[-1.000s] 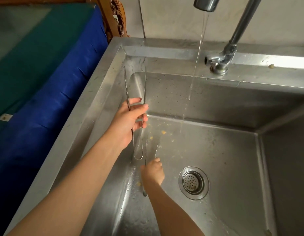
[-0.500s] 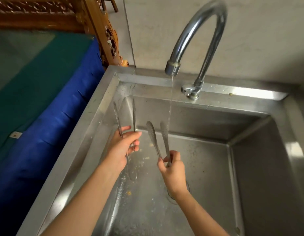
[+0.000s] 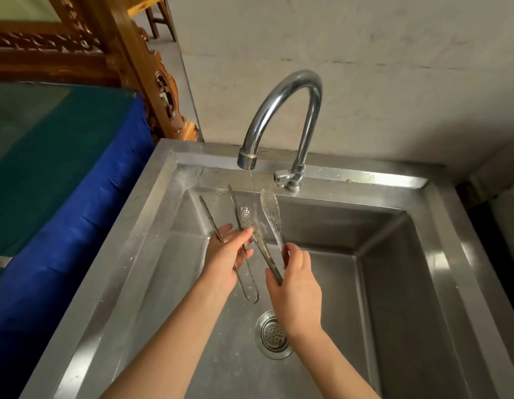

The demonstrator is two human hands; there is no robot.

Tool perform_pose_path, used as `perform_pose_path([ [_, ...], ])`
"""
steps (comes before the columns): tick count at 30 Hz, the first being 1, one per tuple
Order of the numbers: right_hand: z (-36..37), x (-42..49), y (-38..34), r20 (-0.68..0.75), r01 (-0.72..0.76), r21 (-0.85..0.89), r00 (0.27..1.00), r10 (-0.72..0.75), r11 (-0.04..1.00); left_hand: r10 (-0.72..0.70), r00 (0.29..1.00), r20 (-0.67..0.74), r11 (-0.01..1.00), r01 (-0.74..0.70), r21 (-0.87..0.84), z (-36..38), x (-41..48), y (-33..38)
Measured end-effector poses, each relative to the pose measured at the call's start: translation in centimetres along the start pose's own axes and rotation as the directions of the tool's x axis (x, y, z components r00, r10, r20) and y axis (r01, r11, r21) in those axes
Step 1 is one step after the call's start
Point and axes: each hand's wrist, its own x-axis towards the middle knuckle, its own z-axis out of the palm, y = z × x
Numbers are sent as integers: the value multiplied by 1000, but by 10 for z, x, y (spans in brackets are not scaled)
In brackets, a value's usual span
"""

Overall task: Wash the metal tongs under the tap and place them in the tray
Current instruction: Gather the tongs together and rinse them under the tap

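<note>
Open basin (image 3: 365,298) right; tap (image 3: 281,110) overhead.

Sink (image 3: 440,254) — brushed steel, dull sheen, water-spotted. Tap (image 3: 290,90) polished chrome, glossy. Tongs (image 3: 271,217) perforated metal, wet, shiny. Cloth (image 3: 63,197) blue, creased — satiny. Frame (image 3: 129,53) carved wood, varnished. Wall (image 3: 394,67) matt, rough.

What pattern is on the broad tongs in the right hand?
Small perforated dots across the silvery blades of the broad tongs, clearest in the head view.
</note>
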Motion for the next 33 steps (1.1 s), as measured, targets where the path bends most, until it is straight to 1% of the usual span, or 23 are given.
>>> perform_pose_path([
  [2,-2,5,-2,18,18,17,1000,-18,1000,9,998,-58,1000,-9,1,5,3,4],
  [5,-3,13,-5,33,-21,91,999,18,996,67,988,-138,998,-68,-9,9,9,8],
  [9,-4,23,-7,45,-30,153,999,23,988,119,977,-178,992,-123,-16,7,16,13],
  [14,-7,31,-7,28,-17,204,1000,11,979,129,977,-172,992,-129,7,12,20,19],
  [20,-14,28,1,-15,-11,243,1000,16,970,122,986,-117,992,-119,35,24,15,20],
  [28,-22,17,14,-18,-21,277,999,27,961,81,994,-72,993,-74,92,27,0,16],
  [33,-23,17,16,-4,1,280,1000,0,960,71,994,-88,994,-63,92,25,-1,16],
])
